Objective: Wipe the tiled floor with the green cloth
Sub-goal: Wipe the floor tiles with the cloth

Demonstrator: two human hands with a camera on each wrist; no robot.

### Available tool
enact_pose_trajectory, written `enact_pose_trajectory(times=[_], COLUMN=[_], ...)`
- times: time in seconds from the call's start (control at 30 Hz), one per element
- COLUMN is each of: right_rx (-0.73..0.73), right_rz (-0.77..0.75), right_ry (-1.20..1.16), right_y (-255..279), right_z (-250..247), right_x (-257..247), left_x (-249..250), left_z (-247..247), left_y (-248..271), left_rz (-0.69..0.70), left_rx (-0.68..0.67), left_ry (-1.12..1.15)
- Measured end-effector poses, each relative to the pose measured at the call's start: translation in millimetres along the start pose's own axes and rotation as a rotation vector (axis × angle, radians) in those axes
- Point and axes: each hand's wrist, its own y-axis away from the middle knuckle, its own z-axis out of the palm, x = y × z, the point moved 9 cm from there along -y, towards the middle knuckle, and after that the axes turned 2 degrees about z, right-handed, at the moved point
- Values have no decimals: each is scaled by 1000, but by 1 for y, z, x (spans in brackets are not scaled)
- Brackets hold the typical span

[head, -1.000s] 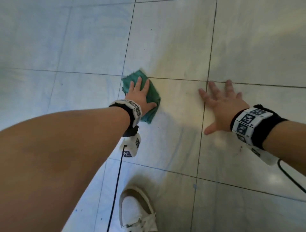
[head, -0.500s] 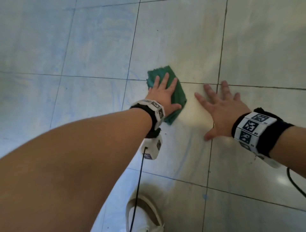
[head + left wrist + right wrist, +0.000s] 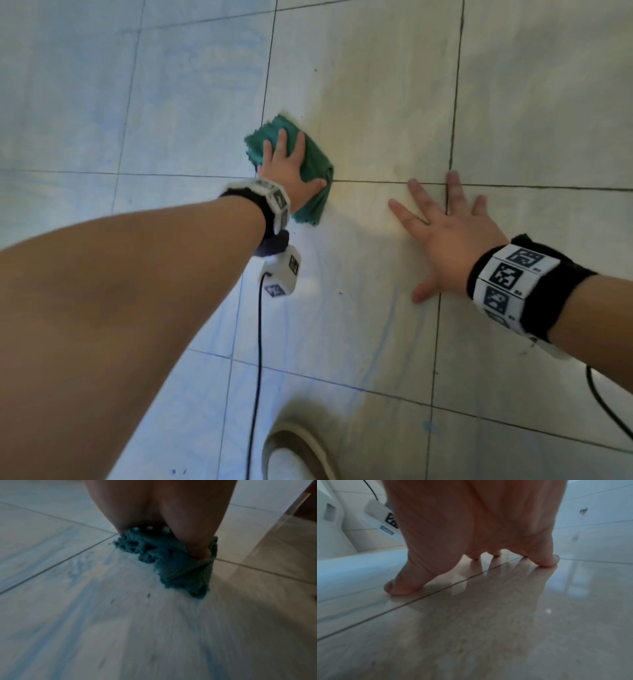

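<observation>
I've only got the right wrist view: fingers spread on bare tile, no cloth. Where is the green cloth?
Observer: In the head view the green cloth lies under the left hand, left of the right hand and apart from it.
Operator: Gripped or just pressed?
Observer: Pressed. The fingers lie straight and spread on top, and the left wrist view shows the cloth bunched in folds.
Operator: Anything near it?
Observer: A white shoe nearer the person, well apart from the cloth.

Left hand (image 3: 291, 171) has pushed cloth (image 3: 313, 164) farther, now beyond the grout line and farther from right hand (image 3: 448, 233).
</observation>
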Motion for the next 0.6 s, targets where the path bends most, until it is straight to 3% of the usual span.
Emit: enact_pose_trajectory(times=[0.33, 0.47, 0.6], right_rx=[-7, 2, 5], right_rz=[-7, -7, -4], right_ry=[20, 30, 31], right_y=[3, 1, -4], right_z=[0, 1, 3], right_x=[-3, -3, -2], left_x=[-8, -3, 5], left_z=[80, 67, 35], left_y=[111, 93, 42], left_rz=[-10, 56, 31], left_rx=[-138, -161, -88], left_ry=[34, -17, 7])
